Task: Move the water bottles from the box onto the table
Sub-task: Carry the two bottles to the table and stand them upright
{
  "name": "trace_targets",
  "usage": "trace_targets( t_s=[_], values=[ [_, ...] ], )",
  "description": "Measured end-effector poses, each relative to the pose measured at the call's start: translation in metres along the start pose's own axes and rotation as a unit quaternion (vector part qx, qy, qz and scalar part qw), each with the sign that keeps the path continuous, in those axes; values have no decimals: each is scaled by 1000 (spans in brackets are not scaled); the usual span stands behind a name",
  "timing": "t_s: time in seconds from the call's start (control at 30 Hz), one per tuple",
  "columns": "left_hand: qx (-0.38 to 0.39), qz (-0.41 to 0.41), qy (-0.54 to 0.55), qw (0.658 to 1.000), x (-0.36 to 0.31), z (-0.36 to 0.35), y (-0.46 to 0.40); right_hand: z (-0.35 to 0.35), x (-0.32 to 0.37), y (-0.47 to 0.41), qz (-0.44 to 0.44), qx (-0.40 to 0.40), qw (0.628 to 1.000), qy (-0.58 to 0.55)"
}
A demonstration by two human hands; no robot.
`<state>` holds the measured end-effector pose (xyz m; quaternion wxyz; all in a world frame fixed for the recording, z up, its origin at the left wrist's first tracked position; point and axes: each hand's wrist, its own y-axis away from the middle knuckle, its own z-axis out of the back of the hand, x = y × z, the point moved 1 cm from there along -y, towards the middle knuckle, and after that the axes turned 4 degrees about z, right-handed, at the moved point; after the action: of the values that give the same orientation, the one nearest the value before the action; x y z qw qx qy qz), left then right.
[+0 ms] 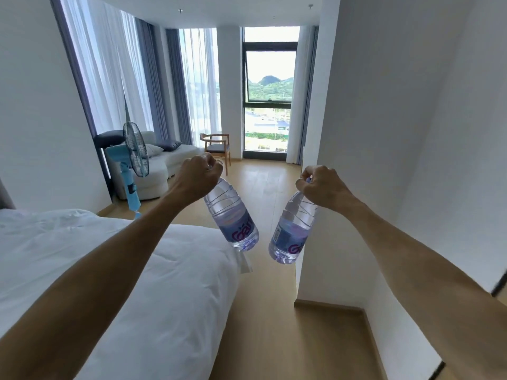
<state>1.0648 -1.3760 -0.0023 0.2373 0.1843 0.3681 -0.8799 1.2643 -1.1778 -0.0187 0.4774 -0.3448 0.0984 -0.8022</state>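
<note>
Two water bottles are in view, one in each hand, both held in the air above the wooden floor point(263, 338) between the bed point(115, 259) and a white wall. The left hand point(199, 175) has its fingers curled tight round the neck of the left bottle point(231, 216), which hangs tilted with its base toward the right. The right hand point(319, 185) grips the cap end of the right bottle point(293, 230) the same way, base slanting left. The two bases hang near each other, apart. One standing fan point(134, 160), one sofa point(162, 163) and one wooden chair point(216, 146) stand farther back.
</note>
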Motion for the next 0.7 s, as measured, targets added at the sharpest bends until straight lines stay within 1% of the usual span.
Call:
trace_targets(
  t_s=[0.17, 0.43, 0.7],
  values=[
    [0, -2, 12, 1000, 40, -38, -90, -33, -31, -97, -4, 16, 1000, 10],
    [8, 11, 8, 1000, 94, -103, -225, -78, -93, -231, -16, -20, 1000, 3],
    [20, 8, -2, 1000, 136, -185, -349, -136, -176, -361, -7, -37, 999, -16]
  ],
)
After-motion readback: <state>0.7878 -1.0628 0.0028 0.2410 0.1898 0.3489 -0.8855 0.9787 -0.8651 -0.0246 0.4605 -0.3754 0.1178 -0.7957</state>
